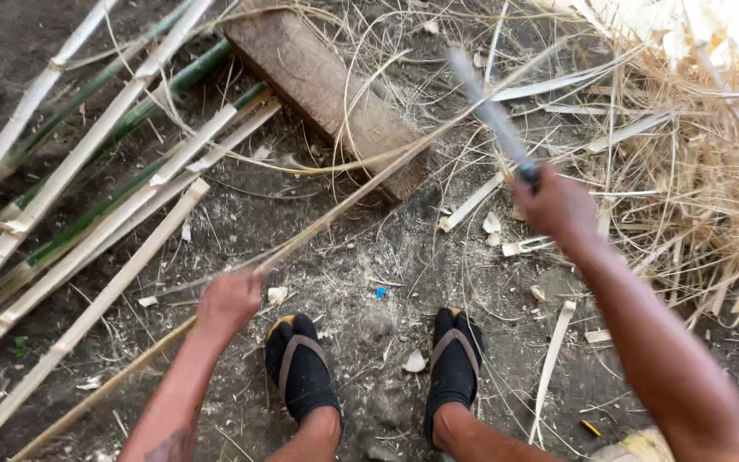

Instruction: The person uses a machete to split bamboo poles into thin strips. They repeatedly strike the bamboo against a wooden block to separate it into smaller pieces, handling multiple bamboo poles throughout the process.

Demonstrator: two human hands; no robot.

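Observation:
My left hand [229, 301] grips a long thin bamboo strip [348, 198] that runs from the lower left up toward the upper right, resting across a wooden block [327, 94]. My right hand [555, 205] is raised and closed on the dark handle of a long knife [489, 107], whose blade is blurred and points up and left, above the strip's far part. My two feet in black socks and sandals [301, 368] [455, 364] stand on the ground between my arms.
Several split bamboo poles [87, 214] lie in a fan at the left. A heap of dry shavings and thin strips [694, 171] fills the right side. Small chips and offcuts [491, 224] are scattered over the dirt ground near the block.

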